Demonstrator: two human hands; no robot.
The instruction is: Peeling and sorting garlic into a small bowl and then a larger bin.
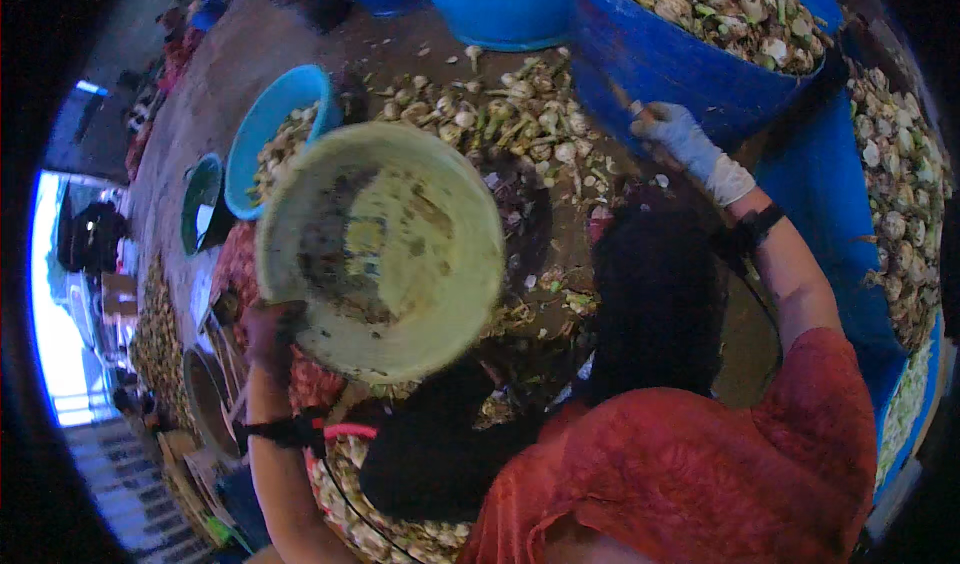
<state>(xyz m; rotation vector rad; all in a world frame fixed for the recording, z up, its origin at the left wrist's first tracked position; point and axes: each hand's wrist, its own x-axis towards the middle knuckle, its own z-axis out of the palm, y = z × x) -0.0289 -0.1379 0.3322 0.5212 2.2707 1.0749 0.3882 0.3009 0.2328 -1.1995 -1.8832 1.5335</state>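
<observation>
A yellowish plastic basin [420, 264], stained inside and holding no bulbs, is tilted toward the camera at left centre. My left hand [277, 335], looking dark, grips its lower left rim. My right hand [664, 132] wears a pale glove and has its fingers curled, beside the wall of a large blue tub [697, 76]. A thin stick-like thing shows at its fingers; whether the hand holds it, I cannot tell. Garlic bulbs [739, 1] fill that tub. More garlic bulbs [517, 113] lie heaped on the floor between the basin and the tub.
A light-blue basin [236, 151] with trimmed pieces and a green basin [201, 204] stand at left. Another blue tub [495, 8] is at the top. Garlic bulbs [896, 189] lie in a heap on the right, beyond a blue sheet or panel [817, 211]. Red mesh sacks [315, 384] lie below the basin.
</observation>
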